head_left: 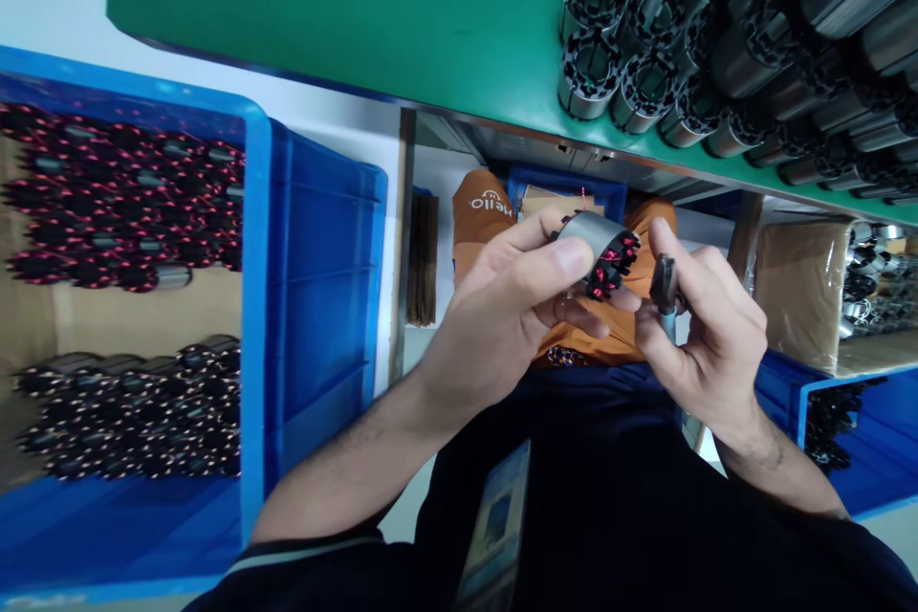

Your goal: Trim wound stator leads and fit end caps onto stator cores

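Note:
My left hand (494, 325) holds a metal cylinder (592, 239) between thumb and fingers, above my lap. Black toothed plastic and red wire show at the cylinder's right end, and a thin red wire end sticks up from its far side. Just to the right, my right hand (707, 330) is closed around a small tool (665, 285) with a dark head and a light blue handle. The tool's head is upright and apart from the cylinder by a small gap.
Many metal cylinders (588, 76) stand on the green tabletop (359, 10) at the upper right. A blue crate (256, 306) at left holds rows of wired parts (121, 191). At right are an open carton (796, 282) of parts and a blue bin (889, 449).

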The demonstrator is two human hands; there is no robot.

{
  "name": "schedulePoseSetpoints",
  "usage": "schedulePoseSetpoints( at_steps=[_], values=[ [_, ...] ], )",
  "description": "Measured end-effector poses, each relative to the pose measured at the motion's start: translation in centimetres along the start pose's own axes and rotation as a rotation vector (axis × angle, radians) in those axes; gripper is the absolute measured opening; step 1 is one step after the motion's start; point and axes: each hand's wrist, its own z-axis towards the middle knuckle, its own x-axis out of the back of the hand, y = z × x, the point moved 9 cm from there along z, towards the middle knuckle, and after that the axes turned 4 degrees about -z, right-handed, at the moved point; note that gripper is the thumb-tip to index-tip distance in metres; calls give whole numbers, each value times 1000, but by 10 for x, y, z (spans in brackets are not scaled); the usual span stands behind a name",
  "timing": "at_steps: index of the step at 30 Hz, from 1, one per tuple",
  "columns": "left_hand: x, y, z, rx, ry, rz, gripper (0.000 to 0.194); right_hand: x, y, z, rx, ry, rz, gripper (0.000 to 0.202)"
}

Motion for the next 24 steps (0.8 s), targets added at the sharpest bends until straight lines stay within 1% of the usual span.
schedulePoseSetpoints(
  at_steps=[3,4,9,12,13,16,18,20,22,24],
  values=[
    [0,-6,1,51,-20,-131,30,-3,1,2,2,-49,25,67],
    [1,-6,1,35,-16,-139,28,-5,2,2,2,-67,36,68],
    [3,0,-2,-97,-32,-60,17,-8,5,1,-9,-105,54,62],
    [5,4,-5,-194,-29,-2,4,-8,5,-1,-20,-116,52,60],
    [6,6,-5,-236,-24,24,3,-7,5,-1,-19,-115,53,60],
    [7,10,-8,-348,-23,104,14,-5,4,-3,-11,-93,68,61],
    [6,12,-9,-377,-25,136,16,-4,5,-4,-12,-78,79,63],
    [4,12,-10,-363,-14,157,12,-3,6,-7,-16,-62,88,61],
    [2,15,-12,-368,6,179,10,-2,7,-10,-22,-41,104,53],
    [0,19,-16,-399,35,218,10,-2,7,-14,-31,-40,134,39]
  ],
)
